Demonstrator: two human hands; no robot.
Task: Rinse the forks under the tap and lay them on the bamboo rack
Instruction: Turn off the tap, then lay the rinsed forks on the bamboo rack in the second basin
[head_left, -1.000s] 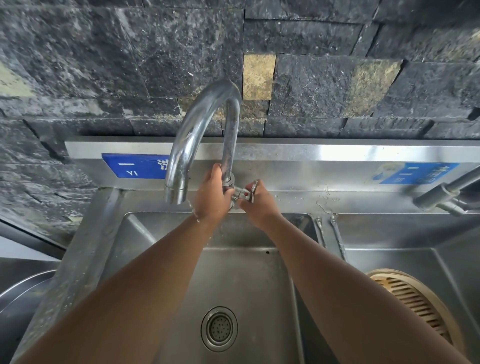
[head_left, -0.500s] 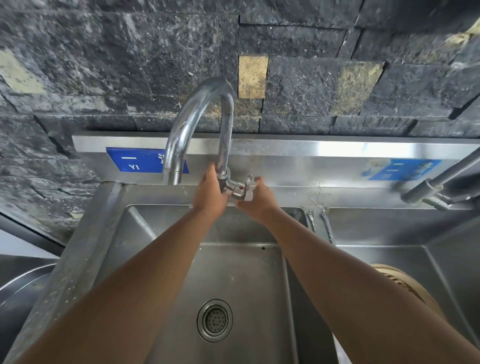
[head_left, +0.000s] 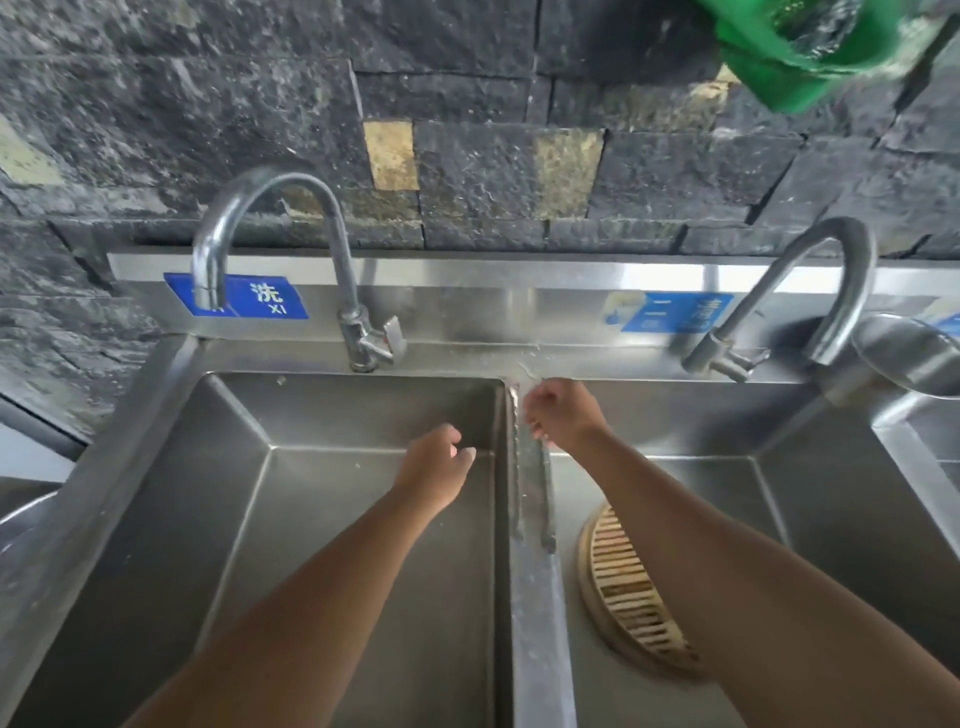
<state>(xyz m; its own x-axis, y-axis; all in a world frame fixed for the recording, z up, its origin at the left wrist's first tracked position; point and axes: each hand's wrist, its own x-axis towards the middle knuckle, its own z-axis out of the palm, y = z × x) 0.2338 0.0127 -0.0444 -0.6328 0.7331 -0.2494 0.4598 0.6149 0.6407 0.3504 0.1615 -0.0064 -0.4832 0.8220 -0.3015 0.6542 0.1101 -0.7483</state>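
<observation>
Left hand (head_left: 435, 470): over left basin (head_left: 156, 545), fingers loosely curled, empty.
Right hand (head_left: 563, 415): fingers pinching a fork (head_left: 546, 499) on the divider (head_left: 540, 623) (blurred).
Rack (head_left: 631, 597): right basin.

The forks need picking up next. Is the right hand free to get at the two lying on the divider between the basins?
Probably yes: the right hand hovers directly over the forks on the divider, nothing lying between them.
</observation>
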